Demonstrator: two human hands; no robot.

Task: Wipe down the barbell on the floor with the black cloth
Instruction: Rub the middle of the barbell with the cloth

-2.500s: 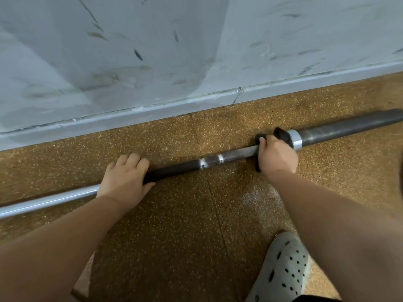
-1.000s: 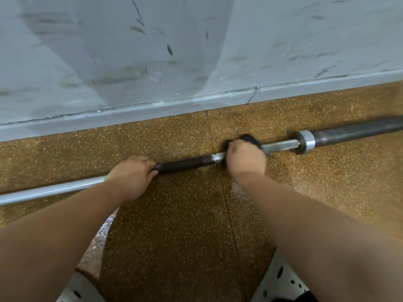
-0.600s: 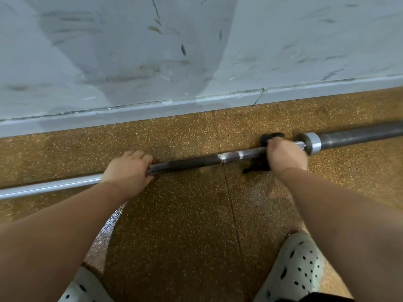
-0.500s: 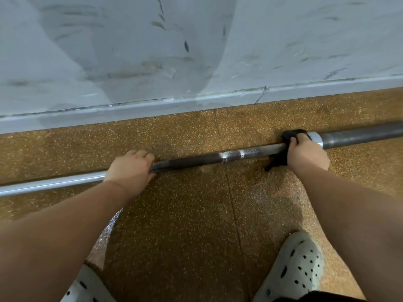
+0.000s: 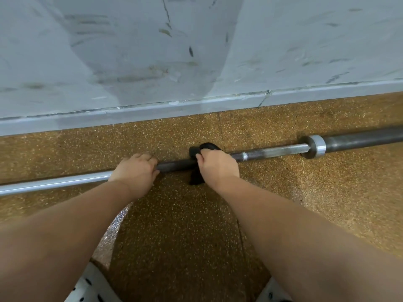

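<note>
Long steel barbell (image 5: 272,151) lies on speckled brown floor (image 5: 174,225), beside grey wall (image 5: 196,51). Left hand (image 5: 135,171) grips shaft — likely steadying. Right hand (image 5: 216,165) clamps black cloth (image 5: 196,180) around shaft, left of collar (image 5: 314,146) — wiping.

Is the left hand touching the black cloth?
Apart. The head view shows a stretch of bare barbell between the left hand and the black cloth.
</note>
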